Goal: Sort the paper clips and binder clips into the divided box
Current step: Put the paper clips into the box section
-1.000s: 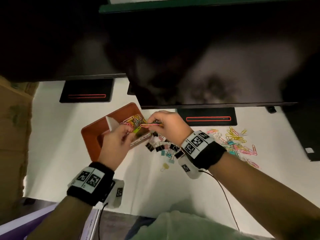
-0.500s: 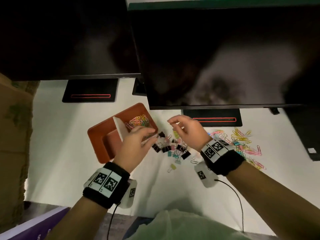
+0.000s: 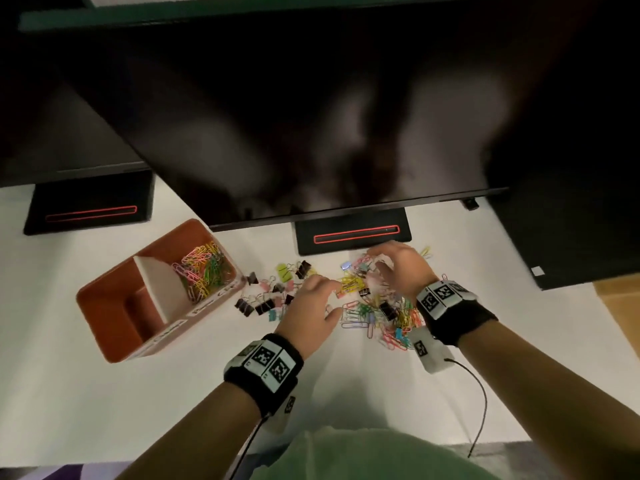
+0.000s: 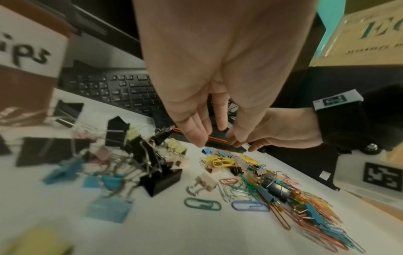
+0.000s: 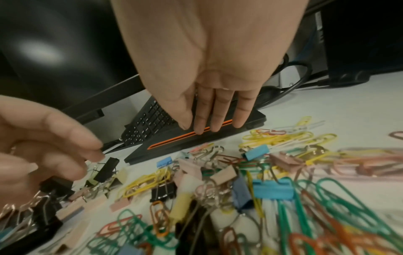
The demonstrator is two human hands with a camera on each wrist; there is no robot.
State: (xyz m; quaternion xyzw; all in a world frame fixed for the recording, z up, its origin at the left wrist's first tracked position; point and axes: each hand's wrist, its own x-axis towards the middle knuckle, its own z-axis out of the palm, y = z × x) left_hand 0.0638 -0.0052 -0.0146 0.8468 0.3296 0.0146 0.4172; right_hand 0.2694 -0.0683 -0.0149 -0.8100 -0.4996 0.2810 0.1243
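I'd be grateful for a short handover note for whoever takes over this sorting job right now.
Left hand: open, holding nothing, over the mixed pile.
Right hand: open, fingers straight, reaching into the far side of the pile, nothing gripped.
Divided box: on the table to the left; the far compartment holds paper clips; the near compartment looks empty.
Done: some paper clips sorted.
Left: loose paper clips and binder clips lie mixed on the table between box and hands; no binder clip shows in the box.
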